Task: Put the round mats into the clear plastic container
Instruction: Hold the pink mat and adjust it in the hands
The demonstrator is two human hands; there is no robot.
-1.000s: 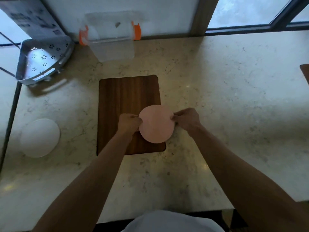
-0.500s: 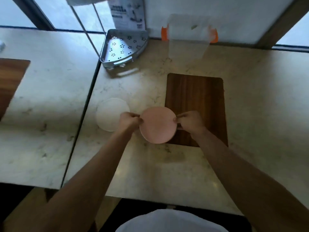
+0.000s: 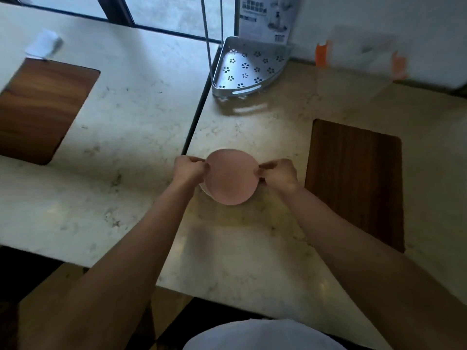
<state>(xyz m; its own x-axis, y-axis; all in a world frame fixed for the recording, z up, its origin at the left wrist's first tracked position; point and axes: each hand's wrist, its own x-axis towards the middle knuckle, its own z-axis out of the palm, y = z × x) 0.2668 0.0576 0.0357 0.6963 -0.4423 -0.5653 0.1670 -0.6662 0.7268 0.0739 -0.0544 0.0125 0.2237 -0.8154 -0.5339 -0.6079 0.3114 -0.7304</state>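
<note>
A pink round mat point(image 3: 231, 176) is held flat between both hands over the marble counter. My left hand point(image 3: 189, 168) pinches its left edge and my right hand point(image 3: 278, 174) pinches its right edge. A white round mat point(image 3: 203, 189) lies directly under it, only a thin sliver showing at the lower left. The clear plastic container point(image 3: 361, 64) with orange clips stands at the back right against the wall, blurred, well away from the hands.
A dark wooden board point(image 3: 353, 178) lies right of the hands. A perforated metal corner rack point(image 3: 249, 68) sits at the back. A second counter on the left carries another wooden board point(image 3: 43, 107), with a dark gap point(image 3: 195, 114) between the counters.
Both hands have carried the pink mat leftward off the wooden board and now hold it over the white mat. The view has swung left.
</note>
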